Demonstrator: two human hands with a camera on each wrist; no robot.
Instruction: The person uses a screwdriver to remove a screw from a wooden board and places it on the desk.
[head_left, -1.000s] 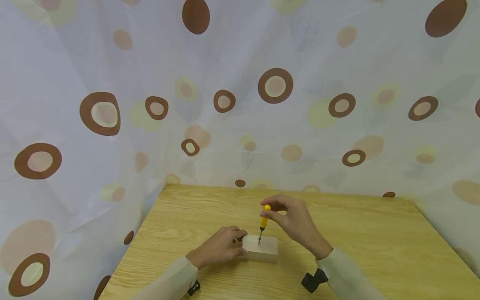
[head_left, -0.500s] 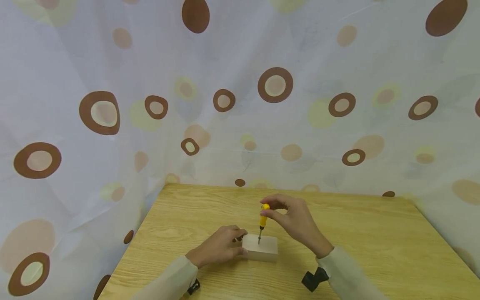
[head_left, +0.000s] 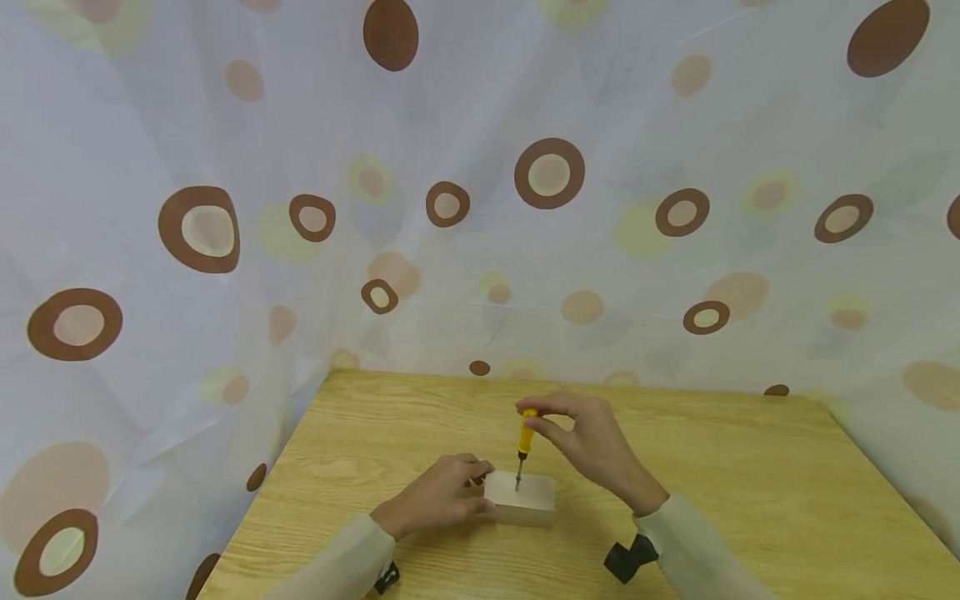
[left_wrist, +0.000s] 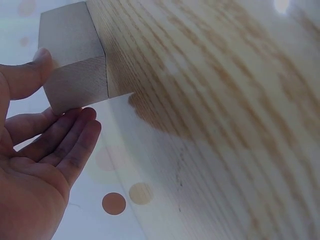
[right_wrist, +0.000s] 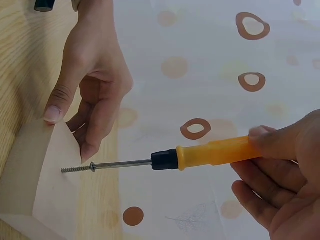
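A: Right hand point(head_left: 592, 446), grip?
B: Pinches the screwdriver point(right_wrist: 215, 154) by its handle; tip meets the screw point(right_wrist: 77, 170) standing in the block point(head_left: 525, 502).
A: Left hand point(head_left: 438, 497)?
B: Thumb and fingers grip the block's left end, on the table point(head_left: 735, 475).

It's a curtained workspace — spotted cloth point(head_left: 480, 108), wooden table point(head_left: 735, 467)

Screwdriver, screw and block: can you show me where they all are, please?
Screwdriver point(right_wrist: 205, 154): right wrist view, on its yellow handle.
Screw point(right_wrist: 78, 169): right wrist view, on its threaded part.
Block point(head_left: 532, 494): head view, on its top face.
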